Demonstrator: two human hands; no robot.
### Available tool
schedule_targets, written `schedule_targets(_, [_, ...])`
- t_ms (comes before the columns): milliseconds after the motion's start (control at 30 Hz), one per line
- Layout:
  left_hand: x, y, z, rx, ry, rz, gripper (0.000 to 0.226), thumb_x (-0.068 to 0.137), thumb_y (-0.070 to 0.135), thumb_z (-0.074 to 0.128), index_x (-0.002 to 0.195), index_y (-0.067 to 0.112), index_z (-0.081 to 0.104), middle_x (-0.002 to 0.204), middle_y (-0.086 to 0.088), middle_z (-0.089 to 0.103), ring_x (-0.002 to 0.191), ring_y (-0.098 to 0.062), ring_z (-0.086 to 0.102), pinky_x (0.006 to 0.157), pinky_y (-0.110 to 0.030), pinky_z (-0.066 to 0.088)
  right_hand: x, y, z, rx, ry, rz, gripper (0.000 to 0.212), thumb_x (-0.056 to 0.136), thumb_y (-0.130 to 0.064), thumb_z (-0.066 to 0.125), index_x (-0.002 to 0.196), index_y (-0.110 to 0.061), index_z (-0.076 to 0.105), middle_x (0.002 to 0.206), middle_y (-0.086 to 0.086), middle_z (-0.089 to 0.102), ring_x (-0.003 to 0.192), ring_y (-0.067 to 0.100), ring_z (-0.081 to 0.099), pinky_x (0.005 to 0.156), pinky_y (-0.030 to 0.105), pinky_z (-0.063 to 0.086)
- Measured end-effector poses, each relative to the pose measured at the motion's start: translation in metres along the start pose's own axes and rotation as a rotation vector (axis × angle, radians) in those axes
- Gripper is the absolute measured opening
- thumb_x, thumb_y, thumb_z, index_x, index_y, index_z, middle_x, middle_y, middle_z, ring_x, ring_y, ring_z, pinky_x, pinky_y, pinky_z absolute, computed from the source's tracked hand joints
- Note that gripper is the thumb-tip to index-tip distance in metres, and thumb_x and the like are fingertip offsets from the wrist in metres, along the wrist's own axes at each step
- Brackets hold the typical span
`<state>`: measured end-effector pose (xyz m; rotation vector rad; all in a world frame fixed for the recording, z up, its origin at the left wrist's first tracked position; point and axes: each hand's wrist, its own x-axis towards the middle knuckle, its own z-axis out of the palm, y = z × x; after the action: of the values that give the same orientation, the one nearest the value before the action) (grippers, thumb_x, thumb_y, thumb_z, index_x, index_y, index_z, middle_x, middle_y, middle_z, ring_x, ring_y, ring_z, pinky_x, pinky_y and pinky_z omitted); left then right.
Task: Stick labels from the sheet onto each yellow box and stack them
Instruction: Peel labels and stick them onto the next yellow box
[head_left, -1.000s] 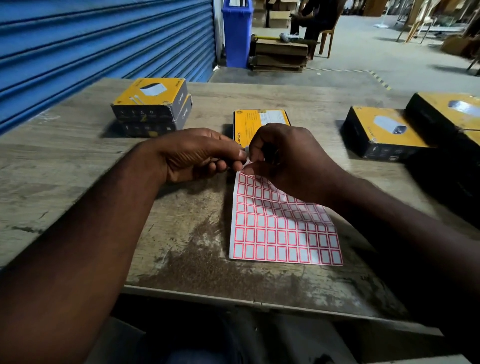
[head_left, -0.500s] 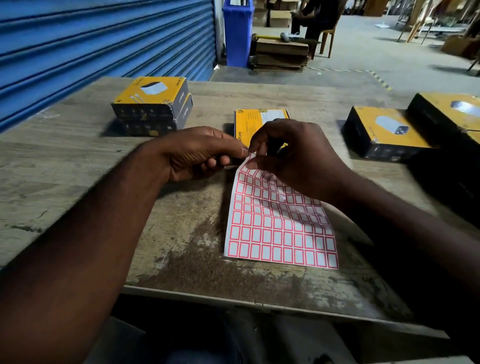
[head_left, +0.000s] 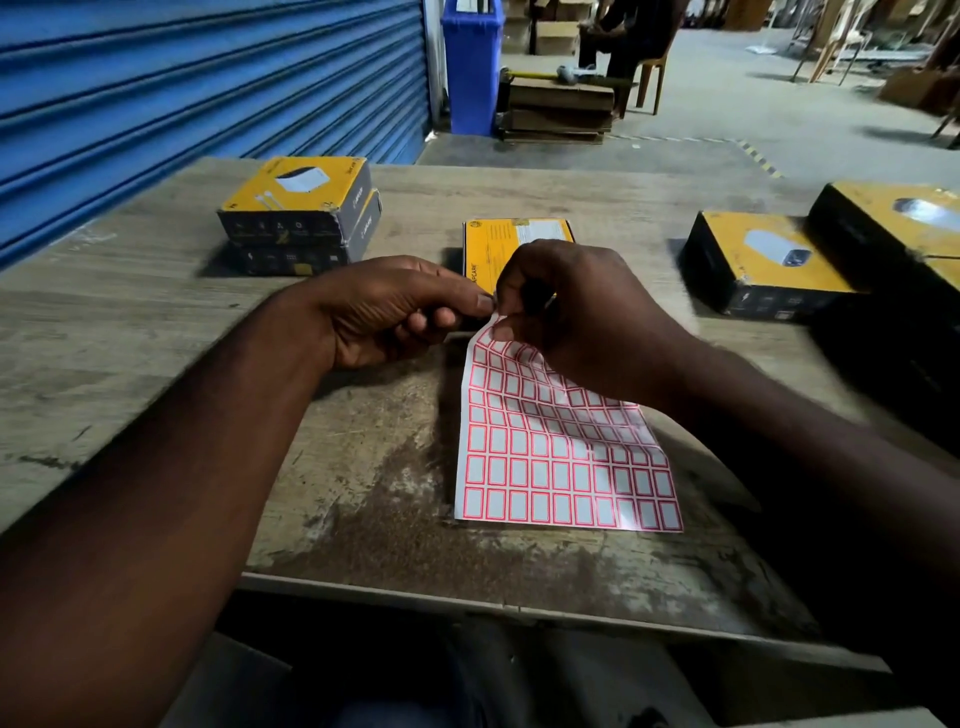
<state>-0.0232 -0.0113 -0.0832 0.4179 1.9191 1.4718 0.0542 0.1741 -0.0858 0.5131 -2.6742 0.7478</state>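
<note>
Fingers (head_left: 480, 300) of left hand (head_left: 384, 312) and right hand (head_left: 587, 322) pinch label sheet (head_left: 561, 467) corner, seemingly peeling. Two-box stack (head_left: 296, 218) at 10 o'clock; yellow box (head_left: 498, 249) at 12, boxes (head_left: 763, 260) at 2 pending.

A worn wooden bench (head_left: 156, 322), stained dark near its front edge, stands beside a blue roller shutter (head_left: 208, 78). Beyond it a blue bin (head_left: 471, 67) stands on the concrete floor (head_left: 753, 104), next to a low stack of flat cartons (head_left: 558, 111) with a mallet (head_left: 566, 75) on top (grey head). Behind, a person (head_left: 623, 36) sits on a brown chair (head_left: 652, 78). Striped tape (head_left: 761, 158) marks the floor.
</note>
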Motion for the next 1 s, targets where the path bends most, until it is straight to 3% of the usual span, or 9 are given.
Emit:
schedule_targets(133, [-0.0001, -0.0003, 0.0000, -0.030, 0.000, -0.001, 0.021, 0.078, 0.023, 0.067, 0.095, 0.011, 0.069, 0.051, 0.009, 0.046, 0.034, 0.001, 0.031, 0.035, -0.009, 0.016, -0.0009, -0.0007, -0.0001, 0.010, 0.032, -0.007, 0.020, 0.081, -0.006, 0.075, 0.093, -0.018, 0.064, 0.085, -0.007, 0.066, 0.078, 0.008, 0.062, 0.069, 0.029, 0.053])
schedule_targets(367, [-0.0017, 0.0016, 0.0046, -0.050, 0.021, 0.003, 0.027, 0.071, 0.024, 0.067, 0.093, 0.010, 0.069, 0.051, 0.009, 0.046, 0.035, 0.001, 0.031, 0.034, -0.007, 0.017, -0.0005, -0.0007, 0.0005, -0.009, 0.058, -0.005, 0.020, 0.080, -0.005, 0.075, 0.088, -0.020, 0.066, 0.085, -0.008, 0.066, 0.078, 0.006, 0.060, 0.066, 0.021, 0.052])
schedule_targets(567, [0.0012, 0.0004, 0.0058, -0.031, 0.052, -0.015, 0.014, 0.092, 0.015, 0.060, 0.101, 0.007, 0.069, 0.049, 0.011, 0.047, 0.034, 0.001, 0.032, 0.032, -0.007, 0.019, 0.0011, 0.0013, 0.0022, -0.041, 0.022, 0.002, 0.022, 0.080, -0.003, 0.075, 0.086, -0.021, 0.064, 0.082, -0.012, 0.061, 0.074, 0.000, 0.056, 0.062, 0.011, 0.044])
schedule_targets(833, [-0.0016, 0.0028, 0.0079, 0.041, 0.082, -0.004, 0.009, 0.092, 0.018, 0.063, 0.092, 0.011, 0.069, 0.050, 0.011, 0.049, 0.035, 0.000, 0.032, 0.033, -0.008, 0.019, 0.0001, 0.0037, 0.0007, 0.011, 0.030, 0.021, 0.027, 0.080, -0.004, 0.076, 0.085, -0.023, 0.058, 0.080, -0.013, 0.062, 0.073, 0.004, 0.060, 0.064, 0.022, 0.050])
schedule_targets(1000, [-0.0032, 0.0044, 0.0066, 0.092, 0.104, 0.001, 0.012, 0.093, 0.019, 0.062, 0.089, 0.012, 0.071, 0.052, 0.010, 0.050, 0.036, 0.000, 0.032, 0.033, -0.009, 0.022, -0.0003, 0.0037, -0.0033, 0.002, 0.007, -0.001, 0.023, 0.080, -0.004, 0.075, 0.096, -0.018, 0.067, 0.085, -0.008, 0.066, 0.077, 0.010, 0.063, 0.071, 0.033, 0.055])
